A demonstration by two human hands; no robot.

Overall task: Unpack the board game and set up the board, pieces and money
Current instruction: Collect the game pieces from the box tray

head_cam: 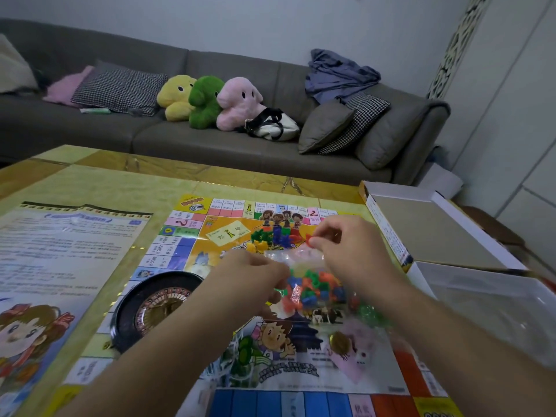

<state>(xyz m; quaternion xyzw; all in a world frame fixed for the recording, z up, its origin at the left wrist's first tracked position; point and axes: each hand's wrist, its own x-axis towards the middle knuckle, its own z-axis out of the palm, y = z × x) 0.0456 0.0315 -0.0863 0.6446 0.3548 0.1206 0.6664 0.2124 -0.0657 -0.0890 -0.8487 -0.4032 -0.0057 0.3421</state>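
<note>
My left hand (255, 272) grips the clear bag of coloured pieces (316, 290), which lies on the middle of the game board (270, 371). My right hand (340, 239) pinches one red piece (309, 238) just above the bag. Sorted piles of pieces (272, 237) sit beyond the bag; the roulette wheel (153, 305) rests left of it, the open box (430, 233) right of it on the table (120, 173).

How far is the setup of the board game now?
Done: colourful paper board lies unfolded, black roulette wheel on it. In hand: left hand holds clear bag of plastic pieces; right hand pinches a red piece. Left: remaining pieces; no money visible.
</note>
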